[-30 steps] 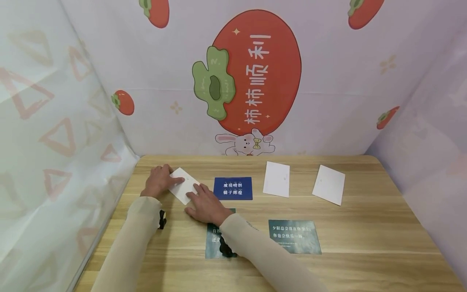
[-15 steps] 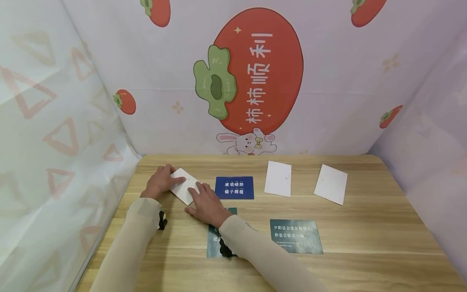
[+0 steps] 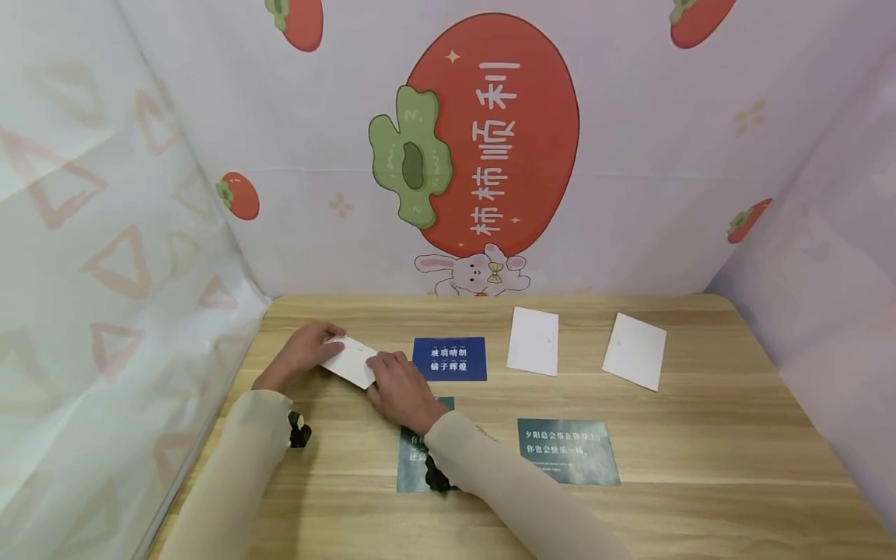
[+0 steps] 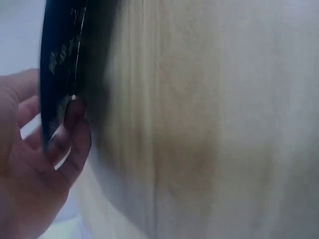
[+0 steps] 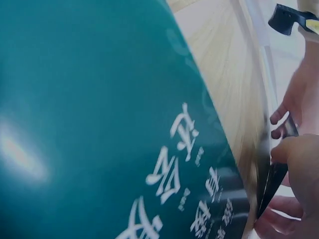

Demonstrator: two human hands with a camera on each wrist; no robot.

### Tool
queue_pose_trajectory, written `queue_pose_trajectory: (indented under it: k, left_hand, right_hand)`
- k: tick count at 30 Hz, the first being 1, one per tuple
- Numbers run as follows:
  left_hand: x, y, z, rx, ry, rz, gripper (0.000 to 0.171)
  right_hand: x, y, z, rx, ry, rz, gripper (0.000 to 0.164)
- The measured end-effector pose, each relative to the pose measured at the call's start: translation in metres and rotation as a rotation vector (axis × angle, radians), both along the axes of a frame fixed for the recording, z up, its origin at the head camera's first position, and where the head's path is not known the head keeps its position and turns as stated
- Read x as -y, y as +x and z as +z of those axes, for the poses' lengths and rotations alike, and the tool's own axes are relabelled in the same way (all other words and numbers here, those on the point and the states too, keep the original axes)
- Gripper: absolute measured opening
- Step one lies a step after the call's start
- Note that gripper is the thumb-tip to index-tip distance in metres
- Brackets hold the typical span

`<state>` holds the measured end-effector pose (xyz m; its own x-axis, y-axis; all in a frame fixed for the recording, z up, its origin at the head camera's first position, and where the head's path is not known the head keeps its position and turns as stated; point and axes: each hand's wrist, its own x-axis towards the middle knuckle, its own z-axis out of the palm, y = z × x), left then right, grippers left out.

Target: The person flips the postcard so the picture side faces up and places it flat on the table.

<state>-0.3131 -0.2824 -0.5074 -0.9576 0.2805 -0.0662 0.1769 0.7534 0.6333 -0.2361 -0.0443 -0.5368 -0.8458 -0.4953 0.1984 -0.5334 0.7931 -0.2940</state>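
Observation:
Both hands hold one white-backed card (image 3: 351, 362) at the left of the table, its printed dark underside showing in the left wrist view. My left hand (image 3: 304, 351) pinches its left end, with the thumb on the white face and fingers (image 4: 77, 144) beneath. At the opposite end my right hand (image 3: 402, 389) grips the card between thumb and fingers. Seen from the left wrist, the card stands tilted, with a shadow on the wood beside it. Under the right wrist lies a teal card (image 5: 89, 99) with white writing, partly hidden by the sleeve in the head view.
A blue card (image 3: 449, 359) with white writing lies right of the hands. Farther right are two white cards (image 3: 533, 341), face down. Another teal card (image 3: 568, 451) lies nearer the front. Printed cloth (image 3: 630, 155) closes off the table's back and sides.
The held card, earlier flat under the fingers, now tilts and appears raised. The left hand has slid under its edge, and the right hand has closed on its other end.

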Motion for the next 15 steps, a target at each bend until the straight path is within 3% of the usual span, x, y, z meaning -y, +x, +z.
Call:
queue_pose_trajectory:
  k: [5,15]
  left_hand:
    - [0.009,0.006,-0.004,0.071,0.146,-0.002,0.033]
    - [0.017,0.013,-0.006,0.128,0.191,0.014,0.048]
  right_hand:
    - [-0.003,-0.001,0.001,0.018,-0.040,0.003,0.036]
    - [-0.006,-0.006,0.004,0.090,-0.208,-0.030,0.033]
